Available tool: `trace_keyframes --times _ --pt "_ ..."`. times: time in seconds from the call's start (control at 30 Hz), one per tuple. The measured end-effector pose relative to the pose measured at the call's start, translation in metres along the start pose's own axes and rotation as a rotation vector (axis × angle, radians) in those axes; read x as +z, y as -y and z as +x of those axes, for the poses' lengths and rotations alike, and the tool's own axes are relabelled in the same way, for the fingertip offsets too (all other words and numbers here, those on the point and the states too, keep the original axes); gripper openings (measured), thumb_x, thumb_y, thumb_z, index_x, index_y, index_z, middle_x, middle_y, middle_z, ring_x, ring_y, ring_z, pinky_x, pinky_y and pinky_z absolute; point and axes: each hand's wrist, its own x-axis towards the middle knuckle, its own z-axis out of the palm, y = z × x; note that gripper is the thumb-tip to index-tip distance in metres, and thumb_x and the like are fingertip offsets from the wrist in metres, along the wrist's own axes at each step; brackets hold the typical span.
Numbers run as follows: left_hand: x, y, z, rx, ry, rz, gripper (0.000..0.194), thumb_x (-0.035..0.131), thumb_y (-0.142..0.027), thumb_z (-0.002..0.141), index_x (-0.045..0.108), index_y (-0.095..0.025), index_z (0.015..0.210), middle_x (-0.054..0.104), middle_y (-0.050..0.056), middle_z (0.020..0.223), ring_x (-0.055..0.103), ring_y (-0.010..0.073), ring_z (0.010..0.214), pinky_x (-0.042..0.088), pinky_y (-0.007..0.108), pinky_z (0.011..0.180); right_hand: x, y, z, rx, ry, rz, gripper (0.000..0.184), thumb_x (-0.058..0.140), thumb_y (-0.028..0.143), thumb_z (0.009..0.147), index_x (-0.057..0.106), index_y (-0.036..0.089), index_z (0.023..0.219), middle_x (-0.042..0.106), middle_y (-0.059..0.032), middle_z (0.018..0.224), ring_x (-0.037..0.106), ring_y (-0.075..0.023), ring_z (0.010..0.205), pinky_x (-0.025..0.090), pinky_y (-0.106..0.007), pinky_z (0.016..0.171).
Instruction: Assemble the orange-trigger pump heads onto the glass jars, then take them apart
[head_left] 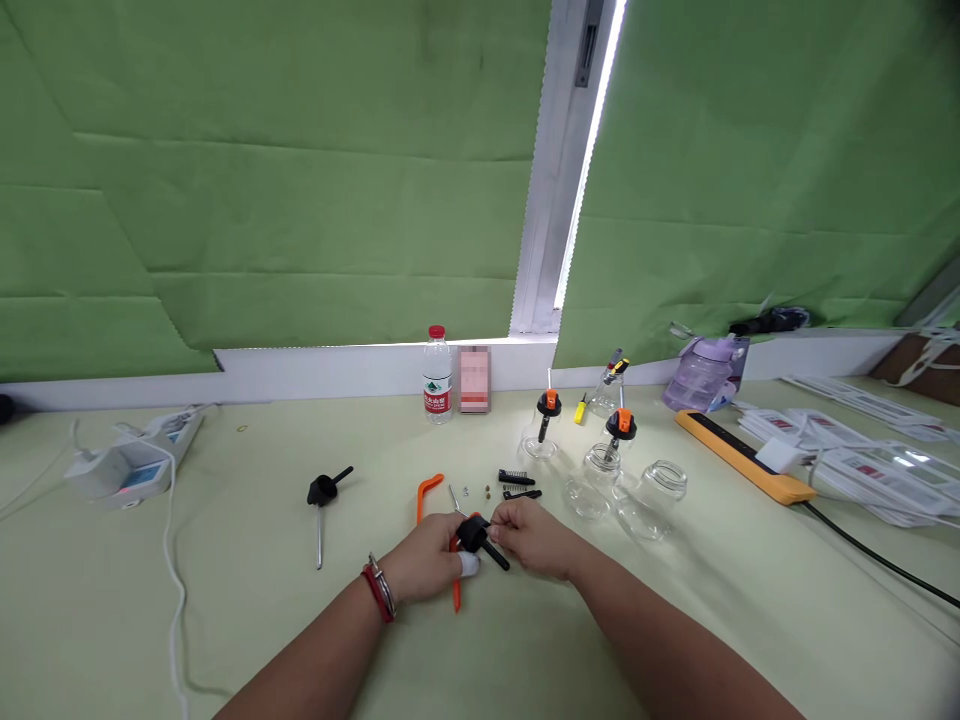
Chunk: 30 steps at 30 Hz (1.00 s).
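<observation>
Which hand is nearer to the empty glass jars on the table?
Right. The right hand is just left of the glass jars; the left hand is farther left, beyond the right one.

A small black pump head [477, 537] with a stub handle angled down-right is being held just above the bench [675, 620], pinched between both hands; an orange piece [456, 590] is lying beneath it.

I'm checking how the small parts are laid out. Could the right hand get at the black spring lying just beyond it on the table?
Probably yes. The black spring lies in the open just past the right hand, nothing between them, though its fingers now pinch the black pump part.
</observation>
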Motion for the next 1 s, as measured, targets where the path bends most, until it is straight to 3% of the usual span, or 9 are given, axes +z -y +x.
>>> trace_keyframes --times 0.13,0.3,0.4,0.5,0.6,0.7,0.77,0.87,1.0 --pt "0.004 -0.006 -0.003 -0.014 0.026 0.068 0.021 0.055 -0.029 0.066 0.056 -0.016 0.083 0.056 0.000 0.073 0.050 0.0145 0.065 0.038 0.024 0.057 -0.008 -0.008 0.002 0.001 0.082 -0.033 0.025 0.053 0.035 0.078 0.048 0.016 0.063 0.047 0.0046 0.051 0.036 -0.0046 0.042 0.030 -0.017 0.041" --pt "0.001 -0.012 -0.005 0.049 0.090 0.062 0.026 0.057 -0.028 0.066 0.058 -0.017 0.089 0.059 0.001 0.081 0.052 0.0154 0.071 0.041 0.023 0.062 -0.016 -0.010 0.001 0.012 0.239 0.147 0.040 0.050 0.053 0.078 0.053 0.014 0.069 0.053 0.0019 0.055 0.047 -0.0069 0.043 0.041 -0.020 0.043" --pt "0.000 -0.014 -0.007 0.061 0.157 0.078 0.024 0.059 -0.026 0.065 0.059 -0.018 0.087 0.058 -0.001 0.078 0.050 0.0135 0.068 0.041 0.021 0.059 -0.011 -0.008 0.003 0.044 0.188 0.233 0.041 0.048 0.055 0.079 0.053 0.014 0.071 0.048 0.0047 0.049 0.040 -0.0053 0.037 0.032 -0.017 0.035" --pt "0.002 -0.016 -0.010 0.049 0.212 0.168 0.019 0.062 -0.027 0.061 0.059 -0.020 0.079 0.053 -0.005 0.069 0.046 0.0110 0.061 0.037 0.018 0.053 -0.004 -0.006 0.005 0.094 0.173 0.266 0.031 0.057 0.045 0.075 0.051 0.015 0.069 0.041 0.0083 0.044 0.028 -0.0028 0.033 0.018 -0.016 0.030" --pt "0.004 -0.018 -0.013 0.039 0.272 0.234 0.021 0.065 -0.029 0.059 0.060 -0.021 0.078 0.052 -0.006 0.065 0.046 0.0103 0.059 0.037 0.017 0.051 0.001 -0.006 0.005 0.151 0.203 0.298 0.023 0.060 0.034 0.071 0.049 0.016 0.064 0.040 0.0091 0.042 0.026 -0.0022 0.032 0.015 -0.017 0.031" --pt "0.007 -0.019 -0.015 0.038 0.363 0.248 0.028 0.068 -0.033 0.058 0.063 -0.022 0.083 0.055 -0.006 0.066 0.048 0.0102 0.058 0.038 0.018 0.051 0.004 -0.006 0.008 0.182 0.090 0.396 0.022 0.056 0.031 0.072 0.043 0.017 0.061 0.041 0.0090 0.044 0.023 -0.0019 0.031 0.013 -0.017 0.031" --pt "0.008 -0.021 -0.017 0.066 0.411 0.274 0.032 0.070 -0.034 0.056 0.065 -0.023 0.086 0.058 -0.005 0.067 0.050 0.0110 0.059 0.039 0.018 0.052 0.008 -0.005 0.012 0.120 -0.055 0.441 0.021 0.055 0.032 0.072 0.041 0.018 0.063 0.042 0.0090 0.045 0.024 -0.0023 0.031 0.017 -0.017 0.031" --pt "0.009 -0.024 -0.018 0.106 0.434 0.304 0.033 0.071 -0.034 0.055 0.066 -0.024 0.087 0.062 -0.005 0.070 0.053 0.0126 0.062 0.040 0.019 0.053 0.017 -0.004 0.016 -0.045 -0.179 0.380 0.018 0.055 0.032 0.073 0.044 0.018 0.070 0.047 0.0074 0.048 0.038 -0.0054 0.036 0.033 -0.018 0.037" --pt "0.008 -0.025 -0.019 0.099 0.443 0.288 0.033 0.070 -0.033 0.057 0.066 -0.024 0.087 0.064 -0.005 0.072 0.055 0.0131 0.062 0.040 0.020 0.053 0.028 -0.004 0.021 -0.314 -0.256 0.061 0.007 0.052 0.022 0.076 0.054 0.017 0.080 0.059 -0.0001 0.066 0.058 -0.0126 0.063 0.047 -0.026 0.062"
